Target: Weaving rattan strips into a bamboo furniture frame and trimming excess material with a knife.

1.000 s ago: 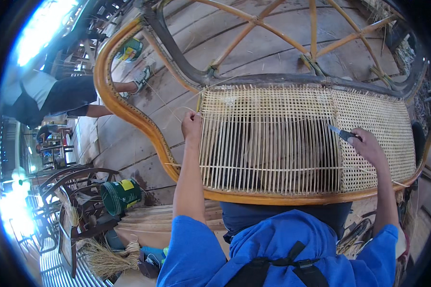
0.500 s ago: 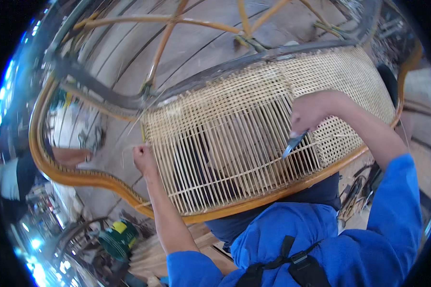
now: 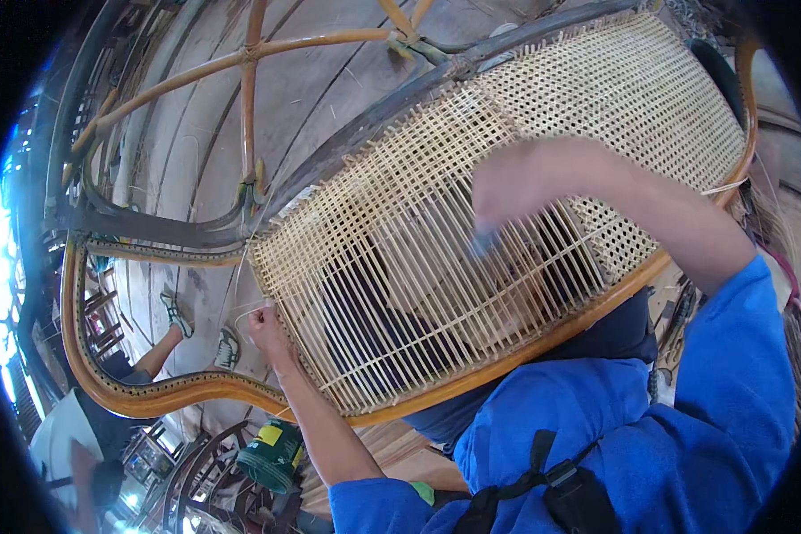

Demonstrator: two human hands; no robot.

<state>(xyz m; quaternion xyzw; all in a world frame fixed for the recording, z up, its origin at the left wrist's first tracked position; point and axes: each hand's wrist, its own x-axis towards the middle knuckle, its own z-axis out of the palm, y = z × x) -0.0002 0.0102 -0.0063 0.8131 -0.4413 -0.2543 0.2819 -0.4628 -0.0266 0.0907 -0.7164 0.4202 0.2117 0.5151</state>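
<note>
A partly woven cane panel is set in a rattan furniture frame across my lap. Its right end and far band are closely woven; through the middle, strands run side by side with gaps and only a few cross strands. At the panel's left edge my left hand is closed in a pinch, with a thin loose cane strand running at its fingers. My right hand, smeared by motion, is closed over the middle strands around a slim bluish tool. Blur hides the tool's tip and exact kind.
A dark grey bar borders the panel's far side, with rattan struts beyond. At lower left stand a green bucket and curved dark furniture parts. Another person's shoe and pale sleeve show at left.
My right hand and the bluish tool have moved leftward and away from the near rail. My left hand stays at the panel's left edge. The whole view has turned and shifted.
</note>
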